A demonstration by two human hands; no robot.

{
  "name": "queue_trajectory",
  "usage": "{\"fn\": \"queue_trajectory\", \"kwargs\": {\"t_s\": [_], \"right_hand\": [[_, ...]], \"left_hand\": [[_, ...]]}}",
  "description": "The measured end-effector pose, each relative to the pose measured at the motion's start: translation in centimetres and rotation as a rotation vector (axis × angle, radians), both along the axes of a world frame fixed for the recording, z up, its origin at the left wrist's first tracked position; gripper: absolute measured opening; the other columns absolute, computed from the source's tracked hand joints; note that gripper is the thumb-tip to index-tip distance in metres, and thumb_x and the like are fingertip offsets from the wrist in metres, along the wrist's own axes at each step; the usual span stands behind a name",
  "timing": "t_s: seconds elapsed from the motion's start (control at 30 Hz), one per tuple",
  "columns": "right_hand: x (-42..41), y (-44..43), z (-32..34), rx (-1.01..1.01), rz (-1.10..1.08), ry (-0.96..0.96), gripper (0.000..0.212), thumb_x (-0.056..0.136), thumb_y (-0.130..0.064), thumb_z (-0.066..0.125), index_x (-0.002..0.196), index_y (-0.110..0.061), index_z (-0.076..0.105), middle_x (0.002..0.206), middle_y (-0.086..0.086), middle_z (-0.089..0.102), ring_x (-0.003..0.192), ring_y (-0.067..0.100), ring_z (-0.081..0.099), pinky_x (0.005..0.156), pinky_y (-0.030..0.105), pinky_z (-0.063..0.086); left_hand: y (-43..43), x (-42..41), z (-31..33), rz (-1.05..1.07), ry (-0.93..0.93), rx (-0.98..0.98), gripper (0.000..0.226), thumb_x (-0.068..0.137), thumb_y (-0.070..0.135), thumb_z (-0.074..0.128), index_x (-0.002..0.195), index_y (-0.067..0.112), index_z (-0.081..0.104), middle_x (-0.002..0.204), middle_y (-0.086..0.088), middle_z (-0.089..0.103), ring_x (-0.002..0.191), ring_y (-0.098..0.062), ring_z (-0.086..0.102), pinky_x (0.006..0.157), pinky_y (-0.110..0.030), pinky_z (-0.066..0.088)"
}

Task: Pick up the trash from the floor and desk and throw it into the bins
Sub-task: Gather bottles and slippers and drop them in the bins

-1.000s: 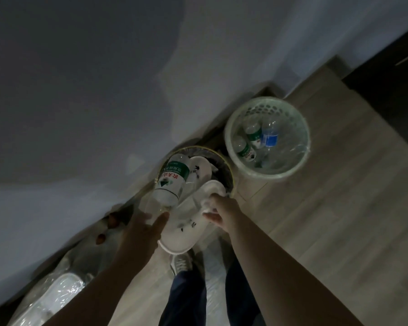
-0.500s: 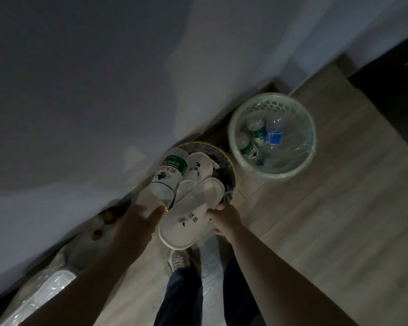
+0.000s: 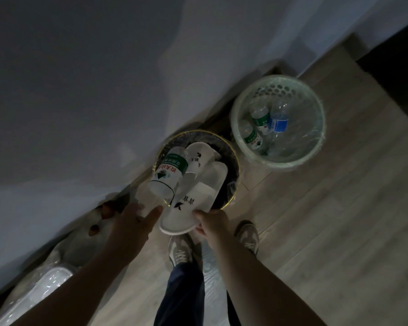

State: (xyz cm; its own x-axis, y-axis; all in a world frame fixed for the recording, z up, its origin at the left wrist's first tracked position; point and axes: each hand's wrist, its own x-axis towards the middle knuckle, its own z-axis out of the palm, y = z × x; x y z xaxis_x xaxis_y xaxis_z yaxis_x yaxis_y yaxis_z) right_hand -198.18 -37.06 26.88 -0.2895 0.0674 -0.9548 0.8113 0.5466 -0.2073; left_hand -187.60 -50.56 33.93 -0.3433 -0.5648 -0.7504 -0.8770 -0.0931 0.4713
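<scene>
Where the left hand's [image 3: 132, 223] thumb is stretched out and its fingers are curled opposite, the clear end of a water bottle [image 3: 169, 172] is pinched between them; how each single finger lies cannot be told in the dim light. The water bottle is held tilted, with its green-labelled part over the near-left rim of the dark bin [image 3: 238, 165].

The fingers of the right hand [image 3: 213, 222] are curled over the near end of a white slipper [image 3: 193, 203], which is gripped at its edge. The slipper is laid across the near rim, with its far end inside the dark bin and its near end out over the floor [image 3: 327, 231]. A second slipper [image 3: 199, 158] is seen inside the dark bin, touching the water bottle.

Both forearms are stretched forward from the lower edge of the view, the left from the lower left and the right from the lower right, and they are brought close together at the near rim.

Two bins are counted along the floor's edge by the wall [image 3: 104, 90], the dark bin and, just beside it, a green basket bin [image 3: 279, 164]. Three bottles [image 3: 260, 121] are counted in the basket, two with green labels and one with a blue label. Two slippers and one hand-held bottle are counted. Two shoes [image 3: 180, 251] are seen on the floor beneath the hands.
</scene>
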Motion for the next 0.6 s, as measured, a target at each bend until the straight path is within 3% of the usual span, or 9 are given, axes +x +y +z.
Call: {"fn": "queue_trajectory", "kwargs": {"t_s": [0.07, 0.13, 0.23, 0.43, 0.6], "right_hand": [[-1.4, 0.0, 0.5, 0.047, 0.122, 0.179, 0.024, 0.071, -0.023, 0.074, 0.09, -0.009, 0.069, 0.1, 0.015, 0.071, 0.092, 0.033, 0.068, 0.082, 0.038, 0.056], [-3.2, 0.3, 1.7, 0.16, 0.351, 0.402, 0.033, 0.075, -0.028, 0.071, 0.102, -0.01, 0.068, 0.101, 0.009, 0.07, 0.093, 0.028, 0.067, 0.075, 0.031, 0.051], [-5.7, 0.9, 2.9, 0.318, 0.63, 0.612, 0.037, 0.08, -0.033, 0.066, 0.111, -0.013, 0.063, 0.108, 0.006, 0.064, 0.092, 0.024, 0.064, 0.073, 0.032, 0.049], [-8.6, 0.5, 1.9, 0.423, 0.81, 0.465, 0.033, 0.088, -0.03, 0.062, 0.112, -0.007, 0.061, 0.114, 0.01, 0.064, 0.102, 0.026, 0.063, 0.069, 0.03, 0.043], [-8.2, -1.2, 0.8, 0.287, 0.755, 0.446, 0.051, 0.092, -0.037, 0.061, 0.129, -0.004, 0.052, 0.127, 0.013, 0.06, 0.116, 0.028, 0.058, 0.088, 0.035, 0.05]], "left_hand": [[0.0, -0.1, 0.0, 0.011, 0.006, 0.003, 0.059, 0.089, 0.037, 0.06, 0.106, -0.018, 0.051, 0.049, 0.0, 0.047, 0.04, -0.01, 0.042, 0.046, -0.025, 0.034], [-0.1, -0.2, 0.0, 0.009, 0.011, -0.022, 0.06, 0.088, 0.04, 0.06, 0.103, -0.018, 0.053, 0.048, 0.0, 0.048, 0.04, -0.01, 0.044, 0.047, -0.025, 0.035], [-0.4, -0.3, -0.1, -0.003, 0.027, -0.017, 0.065, 0.087, 0.047, 0.059, 0.1, -0.017, 0.055, 0.047, 0.0, 0.05, 0.041, -0.011, 0.045, 0.048, -0.025, 0.036], [-1.0, -0.3, -1.0, 0.025, 0.039, 0.025, 0.07, 0.084, 0.054, 0.061, 0.102, -0.013, 0.055, 0.049, 0.001, 0.053, 0.043, -0.013, 0.046, 0.049, -0.026, 0.037], [-0.8, -0.6, -0.9, -0.013, 0.058, 0.01, 0.07, 0.085, 0.052, 0.06, 0.101, -0.015, 0.053, 0.049, 0.002, 0.05, 0.042, -0.011, 0.043, 0.046, -0.025, 0.034]]}}
